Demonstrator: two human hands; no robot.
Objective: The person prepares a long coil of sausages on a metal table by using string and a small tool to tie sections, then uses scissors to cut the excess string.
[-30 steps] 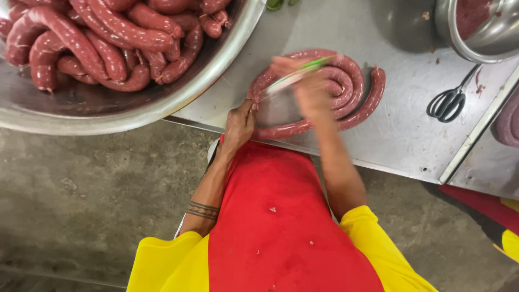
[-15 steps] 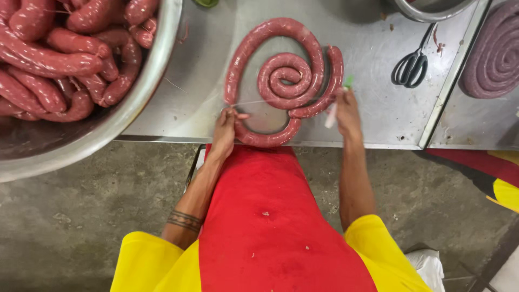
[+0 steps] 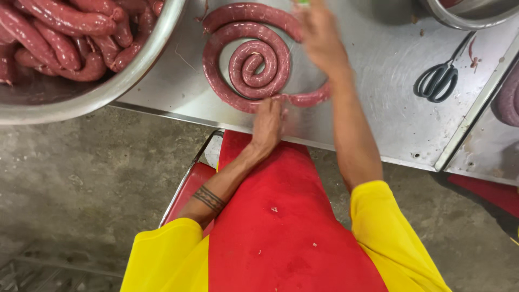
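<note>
Steel bowl [image 3: 116,89] at far left, wide and shiny, its rim hanging over the table edge; filled with a heap of red-brown sausages [image 3: 70,32].

Right of the bowl: steel table [image 3: 378,108], scuffed and smeared. On it lies a coiled sausage [image 3: 254,62], one long dark-red length wound flat in a spiral, near the table's front edge. Its outer tail runs along the front of the coil toward the right.

Left hand [image 3: 268,123] at the front of the coil, fingertips pressed on the outer loop where the tail leaves it. Fingers lie flat and fairly straight, not wrapped round the sausage. Dark banded mark on the left forearm.

Right hand [image 3: 319,35] at the upper right of the coil, blurred. It lies over the outer loop; a small green bit shows at the fingertips by the top edge of view. Cannot tell whether the fingers pinch it or how far they are closed.

Red apron and yellow sleeves below, over a concrete floor.

Further right on the table: black-handled scissors [image 3: 440,78], closed, well apart from the coil. Second steel bowl [image 3: 465,16] at the top right corner.
</note>
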